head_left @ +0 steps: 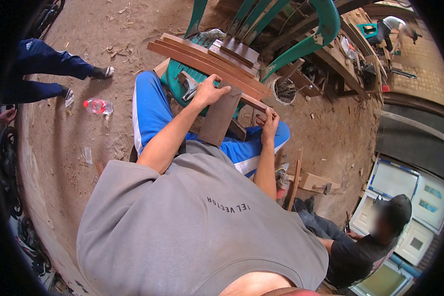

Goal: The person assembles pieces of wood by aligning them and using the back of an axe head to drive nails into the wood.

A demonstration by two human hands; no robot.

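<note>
Wooden board [218, 118] gripped near its upper end by left hand [211, 93], held over the lap; end of thin wooden strip [253, 101] pinched by right hand [268, 124]; long planks [207, 62] stacked on green chair [174, 73] ahead; strip-to-board contact can't be confirmed.

Cut boards [221, 116] and scattered wood scraps [116, 54] mark a carpentry workshop.

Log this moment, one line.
left hand: touching flat brown wooden board; right hand: touching narrow brown wooden strip; ahead: green plastic chair
</note>
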